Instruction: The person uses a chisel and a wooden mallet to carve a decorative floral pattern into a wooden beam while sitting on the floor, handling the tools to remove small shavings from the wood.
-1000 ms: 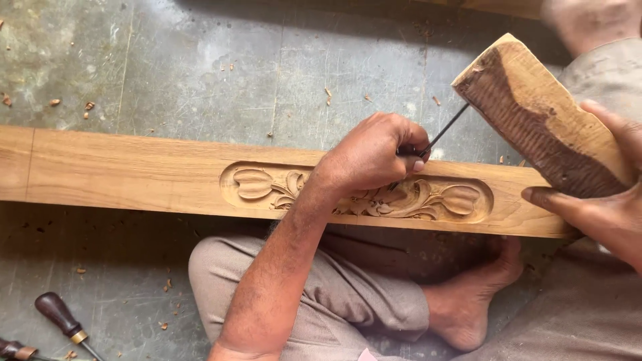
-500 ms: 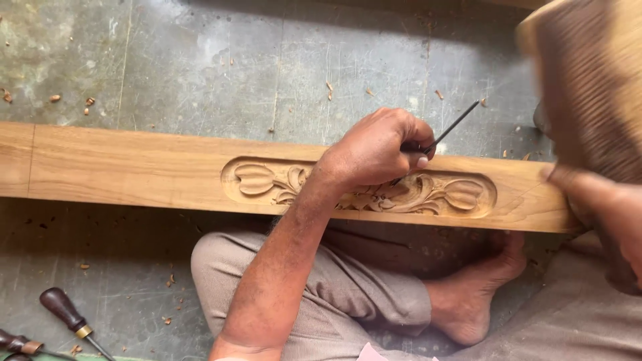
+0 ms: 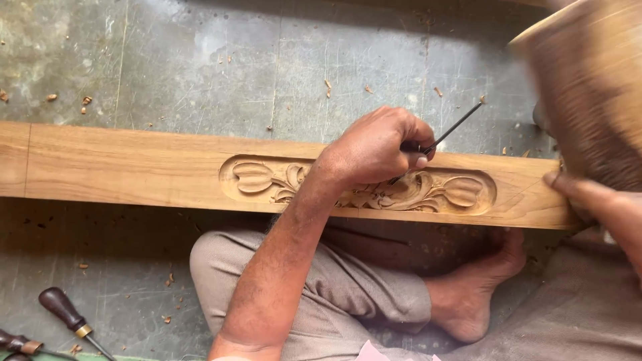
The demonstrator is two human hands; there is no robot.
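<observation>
Though motion blurs the brown wooden mallet block [image 3: 588, 93] at far right, the right hand [image 3: 602, 204], cut off, closes its grip beneath it. Left hand [image 3: 374, 150] grips a thin metal chisel [image 3: 455, 127] on the long carved floral wooden plank [image 3: 134, 167].

Soft even daylight, faint shadows under plank [image 3: 134, 164]; wooden mallet [image 3: 588, 87] motion-blurred at right; rest sharp.
</observation>
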